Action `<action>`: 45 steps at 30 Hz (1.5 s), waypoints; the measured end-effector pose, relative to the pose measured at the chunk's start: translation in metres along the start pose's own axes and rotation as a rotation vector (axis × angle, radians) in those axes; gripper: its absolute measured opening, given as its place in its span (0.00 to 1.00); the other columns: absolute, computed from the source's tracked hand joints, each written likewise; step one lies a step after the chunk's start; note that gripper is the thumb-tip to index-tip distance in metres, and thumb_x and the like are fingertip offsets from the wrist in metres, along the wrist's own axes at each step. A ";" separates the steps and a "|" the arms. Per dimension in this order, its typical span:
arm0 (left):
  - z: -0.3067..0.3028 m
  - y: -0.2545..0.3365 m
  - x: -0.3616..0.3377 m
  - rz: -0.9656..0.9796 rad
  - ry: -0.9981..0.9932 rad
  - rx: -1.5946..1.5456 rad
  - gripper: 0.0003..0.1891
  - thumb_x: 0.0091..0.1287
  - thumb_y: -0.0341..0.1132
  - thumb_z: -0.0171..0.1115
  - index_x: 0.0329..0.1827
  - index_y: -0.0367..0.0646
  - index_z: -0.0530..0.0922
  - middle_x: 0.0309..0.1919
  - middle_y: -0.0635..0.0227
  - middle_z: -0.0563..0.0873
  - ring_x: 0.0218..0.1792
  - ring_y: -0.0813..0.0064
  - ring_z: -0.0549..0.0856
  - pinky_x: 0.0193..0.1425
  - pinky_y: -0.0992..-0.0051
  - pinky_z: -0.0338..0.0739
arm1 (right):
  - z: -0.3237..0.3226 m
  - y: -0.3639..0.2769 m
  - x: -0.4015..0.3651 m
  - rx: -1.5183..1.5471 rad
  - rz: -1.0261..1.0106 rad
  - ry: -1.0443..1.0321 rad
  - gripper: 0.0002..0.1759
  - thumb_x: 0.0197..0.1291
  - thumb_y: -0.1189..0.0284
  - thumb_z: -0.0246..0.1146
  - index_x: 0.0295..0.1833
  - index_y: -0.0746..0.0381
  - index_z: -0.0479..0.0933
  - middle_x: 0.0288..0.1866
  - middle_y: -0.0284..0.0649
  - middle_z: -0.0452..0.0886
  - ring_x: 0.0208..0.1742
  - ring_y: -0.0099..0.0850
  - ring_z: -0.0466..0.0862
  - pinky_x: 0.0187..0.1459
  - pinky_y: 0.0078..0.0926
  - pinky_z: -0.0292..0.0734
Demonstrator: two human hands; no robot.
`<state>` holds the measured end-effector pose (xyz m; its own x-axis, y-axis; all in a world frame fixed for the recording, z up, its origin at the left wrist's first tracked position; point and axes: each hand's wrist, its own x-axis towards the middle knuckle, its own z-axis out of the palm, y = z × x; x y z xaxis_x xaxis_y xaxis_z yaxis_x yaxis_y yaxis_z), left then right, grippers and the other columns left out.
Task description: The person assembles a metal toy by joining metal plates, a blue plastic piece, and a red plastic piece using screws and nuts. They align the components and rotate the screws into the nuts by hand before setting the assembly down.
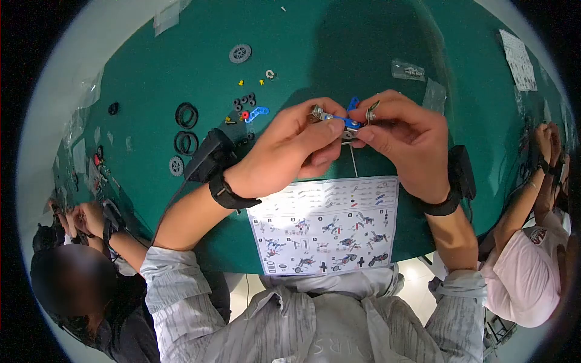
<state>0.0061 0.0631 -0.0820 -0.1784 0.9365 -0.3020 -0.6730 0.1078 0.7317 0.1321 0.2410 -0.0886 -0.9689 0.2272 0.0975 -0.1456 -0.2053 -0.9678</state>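
Above the instruction sheet, my left hand is closed on a small blue and silver model assembly, thumb pressed on its near side. My right hand pinches the other end of it between thumb and fingers. Shiny metal pieces show by the fingertips of both hands; their exact kind is hard to make out. A blue arm sticks up behind the assembly. Below it hangs a thin metal rod, its upper end partly hidden by my fingers.
The printed instruction sheet lies at the green table's near edge. On the left are black tyres, a grey wheel, a blue bracket and small black parts. Plastic bags lie right. People sit on both sides.
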 end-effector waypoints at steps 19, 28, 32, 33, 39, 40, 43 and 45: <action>0.014 -0.013 -0.001 0.138 0.051 0.034 0.11 0.84 0.41 0.41 0.54 0.44 0.68 0.19 0.76 0.63 0.15 0.86 0.59 0.18 0.81 0.51 | 0.005 -0.001 0.002 -0.084 -0.020 0.040 0.11 0.62 0.84 0.68 0.50 0.73 0.82 0.48 0.45 0.83 0.47 0.30 0.87 0.49 0.24 0.88; 0.010 -0.018 0.001 0.134 -0.027 -0.032 0.12 0.84 0.43 0.42 0.53 0.44 0.65 0.24 0.73 0.67 0.19 0.84 0.65 0.22 0.82 0.57 | 0.006 -0.001 0.002 -0.123 0.004 0.058 0.10 0.60 0.83 0.71 0.48 0.71 0.84 0.43 0.41 0.84 0.39 0.24 0.86 0.38 0.17 0.85; 0.010 -0.020 0.002 0.156 0.011 0.017 0.13 0.84 0.45 0.42 0.53 0.44 0.64 0.25 0.71 0.70 0.20 0.83 0.69 0.22 0.82 0.60 | 0.005 -0.001 0.002 -0.127 0.024 0.060 0.10 0.60 0.82 0.71 0.48 0.70 0.84 0.42 0.39 0.85 0.37 0.22 0.85 0.36 0.16 0.83; 0.011 -0.021 0.003 0.165 0.027 0.034 0.13 0.84 0.45 0.43 0.53 0.44 0.64 0.25 0.71 0.71 0.20 0.83 0.70 0.22 0.82 0.60 | 0.005 -0.001 0.002 -0.122 0.032 0.072 0.10 0.60 0.82 0.71 0.48 0.70 0.84 0.42 0.39 0.86 0.38 0.22 0.86 0.36 0.16 0.83; 0.009 -0.018 0.002 0.130 0.051 0.100 0.15 0.83 0.48 0.44 0.53 0.44 0.64 0.26 0.68 0.75 0.21 0.82 0.73 0.23 0.81 0.62 | 0.009 -0.003 0.000 -0.126 0.093 0.109 0.11 0.59 0.83 0.71 0.48 0.68 0.81 0.42 0.40 0.87 0.40 0.22 0.86 0.37 0.17 0.83; 0.009 -0.016 0.002 0.122 0.051 0.120 0.15 0.83 0.48 0.44 0.54 0.44 0.64 0.26 0.68 0.76 0.21 0.82 0.73 0.23 0.81 0.63 | 0.009 -0.003 0.000 -0.132 0.099 0.108 0.11 0.59 0.83 0.71 0.48 0.68 0.81 0.42 0.40 0.87 0.40 0.22 0.86 0.37 0.17 0.83; 0.010 -0.018 0.003 0.101 0.108 0.158 0.14 0.84 0.47 0.41 0.57 0.46 0.63 0.25 0.63 0.76 0.18 0.77 0.72 0.19 0.80 0.58 | 0.009 -0.003 -0.001 -0.200 0.062 0.100 0.12 0.58 0.84 0.71 0.47 0.68 0.81 0.42 0.40 0.86 0.41 0.22 0.86 0.39 0.17 0.83; 0.016 -0.012 0.002 0.047 0.166 0.141 0.18 0.83 0.51 0.39 0.56 0.45 0.65 0.26 0.64 0.77 0.17 0.77 0.72 0.19 0.79 0.59 | 0.008 -0.001 0.000 -0.268 -0.024 0.073 0.12 0.56 0.85 0.72 0.46 0.67 0.82 0.43 0.39 0.85 0.42 0.22 0.85 0.40 0.17 0.82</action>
<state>0.0250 0.0688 -0.0814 -0.3310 0.8750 -0.3533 -0.5563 0.1215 0.8220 0.1310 0.2332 -0.0857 -0.9473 0.2993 0.1138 -0.1009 0.0583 -0.9932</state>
